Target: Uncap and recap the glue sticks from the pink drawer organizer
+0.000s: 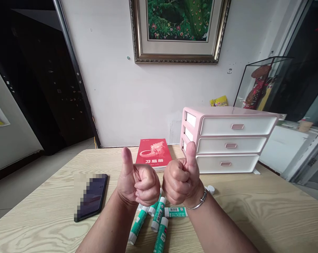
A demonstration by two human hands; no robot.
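Observation:
My left hand (139,181) and my right hand (182,177) are raised side by side above the table, each a fist with the thumb pointing up and nothing held. A bracelet circles my right wrist. Below and partly behind them lie several green and white tubes (158,214), one of them crosswise near my right wrist. Just behind my hands a red book (155,151) lies flat, its near edge partly covered by my fingers. A white cap-like piece (211,189) shows beside my right wrist.
A dark phone (93,196) lies on the wooden table (51,211) at the left. The pink and white drawer unit (230,144) stands at the back right, all drawers closed, with a yellow packet (220,101) behind it. A framed picture hangs on the wall.

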